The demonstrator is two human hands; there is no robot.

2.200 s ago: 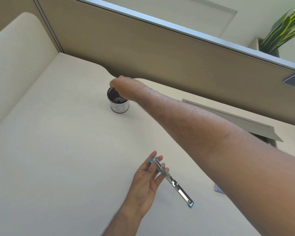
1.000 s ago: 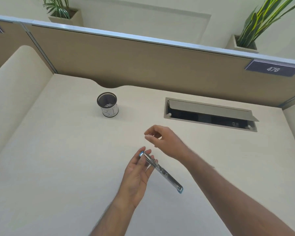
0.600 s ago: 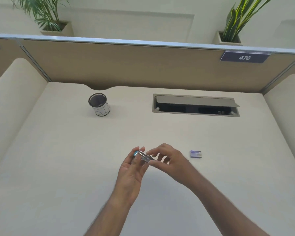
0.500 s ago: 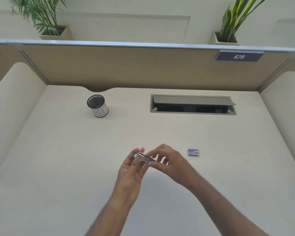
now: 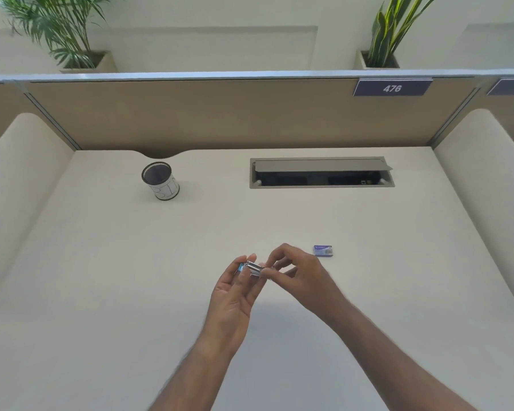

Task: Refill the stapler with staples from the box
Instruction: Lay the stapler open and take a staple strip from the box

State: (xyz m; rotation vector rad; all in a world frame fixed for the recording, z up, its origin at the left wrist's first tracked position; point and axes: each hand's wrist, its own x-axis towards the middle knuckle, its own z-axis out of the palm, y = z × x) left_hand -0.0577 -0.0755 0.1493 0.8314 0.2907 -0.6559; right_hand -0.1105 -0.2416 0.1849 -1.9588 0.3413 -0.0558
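Both hands meet over the desk (image 5: 101, 292) just below the middle of the frame. The left hand (image 5: 232, 301) has its palm turned up and its fingers nearly straight, and the stapler (image 5: 251, 268) lies across their tips. The stapler shows as a short metal piece with a blue end at its left. The right hand (image 5: 297, 277) comes in from the lower right and pinches the stapler's right end between thumb and forefinger, the other fingers curled loosely above.

A second ago the right hand hung apart above the stapler, thumb and finger held close together; whether they held anything I cannot tell. The stapler then stretched long and open, down toward the lower right. Half a second ago the two hands were already joined as they are now, so little differs since then beyond a small shift of the view.

The staple box (image 5: 323, 250), small and blue, lies flat on the desk just right of the right hand, apart from it. It was hidden or out of view a second ago.

A mesh cup (image 5: 160, 180) stands on the desk at upper left, well apart from the hands. An open cable hatch (image 5: 321, 172) is set into the desk at upper right. Behind the partition (image 5: 220, 114) stand two potted plants (image 5: 57, 31), and a plate reading 476 (image 5: 392, 88) hangs at upper right.
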